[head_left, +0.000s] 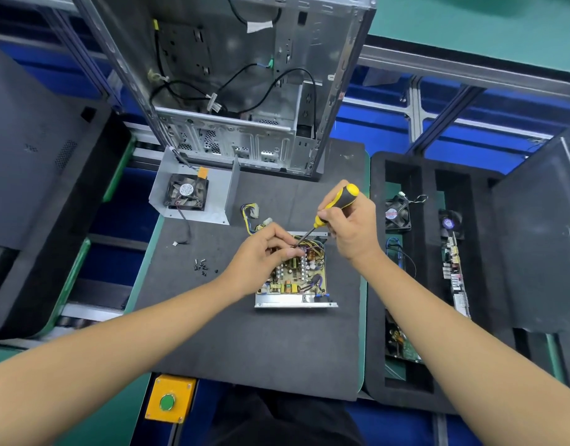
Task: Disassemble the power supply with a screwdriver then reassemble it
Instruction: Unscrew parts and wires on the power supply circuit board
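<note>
The open power supply (298,284) lies on the grey mat, its circuit board and coloured wires exposed in the metal base. My right hand (352,225) grips a yellow-and-black screwdriver (336,204), whose tip points down into the far part of the board. My left hand (264,255) rests on the board's left side, its fingertips pinching something small right at the screwdriver tip; what it is cannot be made out. The supply's removed metal cover (193,191), with a black fan in it, sits to the upper left. Several loose black screws (202,267) lie left of the supply.
An open computer case (241,91) stands at the back of the mat. A wire bundle with connectors (254,217) trails behind the supply. A black foam tray (415,284) on the right holds fans and circuit boards. A yellow box with a green button (169,399) sits at the near edge.
</note>
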`<action>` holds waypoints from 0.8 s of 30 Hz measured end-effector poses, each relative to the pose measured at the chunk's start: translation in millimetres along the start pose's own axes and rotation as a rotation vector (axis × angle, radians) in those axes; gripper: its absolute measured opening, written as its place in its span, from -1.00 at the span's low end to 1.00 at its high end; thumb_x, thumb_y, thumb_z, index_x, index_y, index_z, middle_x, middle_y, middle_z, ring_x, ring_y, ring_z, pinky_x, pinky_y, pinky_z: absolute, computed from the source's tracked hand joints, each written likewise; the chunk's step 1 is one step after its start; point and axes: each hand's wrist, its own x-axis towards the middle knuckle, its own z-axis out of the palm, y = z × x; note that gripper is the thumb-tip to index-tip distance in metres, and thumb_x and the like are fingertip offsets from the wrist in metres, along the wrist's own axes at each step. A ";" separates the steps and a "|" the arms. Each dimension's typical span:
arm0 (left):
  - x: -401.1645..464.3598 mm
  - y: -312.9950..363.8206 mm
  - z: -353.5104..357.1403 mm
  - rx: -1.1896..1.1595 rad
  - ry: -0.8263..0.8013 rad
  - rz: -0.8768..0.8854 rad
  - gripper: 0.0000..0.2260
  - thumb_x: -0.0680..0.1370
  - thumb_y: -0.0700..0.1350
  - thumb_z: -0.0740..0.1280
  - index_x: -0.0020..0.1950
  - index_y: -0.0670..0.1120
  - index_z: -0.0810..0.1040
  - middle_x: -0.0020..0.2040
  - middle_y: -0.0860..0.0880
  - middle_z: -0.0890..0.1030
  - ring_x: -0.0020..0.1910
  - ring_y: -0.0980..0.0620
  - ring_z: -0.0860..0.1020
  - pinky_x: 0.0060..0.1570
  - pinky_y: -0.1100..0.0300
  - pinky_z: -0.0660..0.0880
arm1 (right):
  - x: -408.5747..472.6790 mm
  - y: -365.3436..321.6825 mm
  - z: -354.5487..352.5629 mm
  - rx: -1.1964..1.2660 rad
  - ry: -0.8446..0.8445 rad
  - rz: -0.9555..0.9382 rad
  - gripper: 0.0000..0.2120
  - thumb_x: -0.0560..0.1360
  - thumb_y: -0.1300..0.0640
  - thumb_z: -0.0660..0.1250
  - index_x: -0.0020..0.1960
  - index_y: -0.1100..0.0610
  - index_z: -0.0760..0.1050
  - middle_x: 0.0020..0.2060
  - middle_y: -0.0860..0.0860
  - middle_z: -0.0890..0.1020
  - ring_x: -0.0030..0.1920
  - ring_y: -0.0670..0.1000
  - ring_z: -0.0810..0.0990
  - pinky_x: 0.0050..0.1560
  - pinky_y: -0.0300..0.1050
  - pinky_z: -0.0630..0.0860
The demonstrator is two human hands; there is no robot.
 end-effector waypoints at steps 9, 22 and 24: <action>0.0 1.7 -3.7 0.184 -0.083 0.033 -0.85 0.52 0.23 0.38 -0.02 0.23 0.52 -0.10 0.09 0.72 0.19 -0.07 0.65 0.29 -0.26 0.46 | -1.7 -1.8 4.2 -0.082 0.000 0.022 -0.87 0.42 0.14 0.35 -0.26 -0.07 0.50 -0.44 -0.05 0.58 -0.48 -0.12 0.47 -0.41 -0.28 0.39; 3.6 10.0 -9.6 0.273 -0.121 0.099 -0.96 0.66 -0.01 0.30 0.10 0.07 0.50 0.00 0.18 0.74 0.21 0.04 0.56 0.30 -0.09 0.37 | 7.7 -11.4 7.8 0.134 0.007 -0.008 -0.87 0.38 0.19 0.30 -0.26 -0.02 0.52 -0.43 -0.06 0.53 -0.45 0.03 0.50 -0.51 -0.21 0.43; 3.3 9.2 -9.6 0.309 -0.112 0.109 -0.94 0.67 -0.03 0.30 0.12 0.02 0.51 0.00 0.22 0.73 0.20 0.11 0.52 0.30 -0.03 0.31 | 6.9 -10.7 8.4 0.159 0.004 -0.015 -0.89 0.38 0.27 0.28 -0.24 0.08 0.49 -0.43 -0.08 0.52 -0.45 0.02 0.50 -0.51 -0.22 0.43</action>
